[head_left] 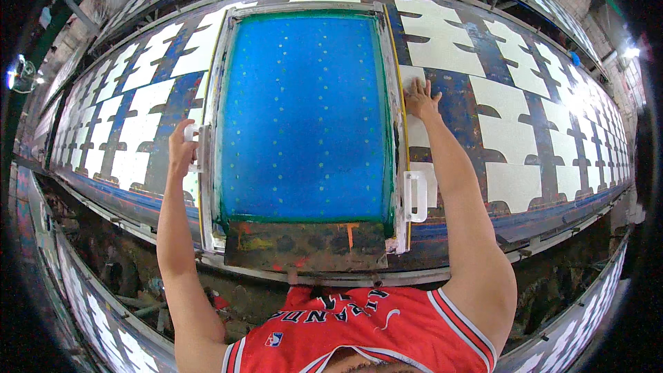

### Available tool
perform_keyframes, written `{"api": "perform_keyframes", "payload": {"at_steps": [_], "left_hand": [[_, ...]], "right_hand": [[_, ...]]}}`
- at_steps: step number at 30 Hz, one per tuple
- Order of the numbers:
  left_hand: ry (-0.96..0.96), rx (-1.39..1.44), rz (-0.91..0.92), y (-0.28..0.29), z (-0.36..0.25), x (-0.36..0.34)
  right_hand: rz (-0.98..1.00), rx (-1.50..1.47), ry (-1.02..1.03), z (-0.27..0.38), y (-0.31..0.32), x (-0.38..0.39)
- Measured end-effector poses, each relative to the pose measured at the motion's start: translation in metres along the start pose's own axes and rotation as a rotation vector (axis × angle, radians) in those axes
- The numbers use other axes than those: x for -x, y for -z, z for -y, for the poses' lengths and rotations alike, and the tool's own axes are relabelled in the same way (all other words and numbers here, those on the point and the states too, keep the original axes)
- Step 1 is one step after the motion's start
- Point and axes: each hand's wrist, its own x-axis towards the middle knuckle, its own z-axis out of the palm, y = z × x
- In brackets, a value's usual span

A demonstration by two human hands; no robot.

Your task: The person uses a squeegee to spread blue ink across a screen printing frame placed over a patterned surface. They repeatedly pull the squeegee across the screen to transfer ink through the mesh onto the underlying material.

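Note:
A large screen printing frame lies flat on the long table in front of me, its blue mesh dotted with small pale spots in columns. My left hand is closed around the white handle on the frame's left side. On the other side my right hand has its fingers spread, palm down, over a white cut fabric piece close to the frame's right rail. A second white handle stands free, nearer to me on that rail. Part of the fabric is hidden under the frame.
White cut fabric pieces lie in rows along the paint-stained table on both sides. A stained flap extends from the frame's near end. The table's metal rail runs before my body. Other tables with white pieces stand beyond and behind.

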Motion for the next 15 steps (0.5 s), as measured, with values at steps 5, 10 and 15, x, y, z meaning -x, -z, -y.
{"api": "perform_keyframes", "payload": {"at_steps": [5,10,15], "left_hand": [[-0.033,0.073,0.047,0.001,0.004,0.001],[-0.026,0.054,0.062,0.003,0.01,-0.003],[0.005,0.104,0.081,-0.002,0.02,-0.015]], "right_hand": [[0.03,0.007,-0.093,-0.011,-0.004,0.036],[-0.051,-0.064,-0.187,-0.018,0.023,0.069],[-0.272,-0.221,-0.159,-0.023,0.054,0.154]]}}
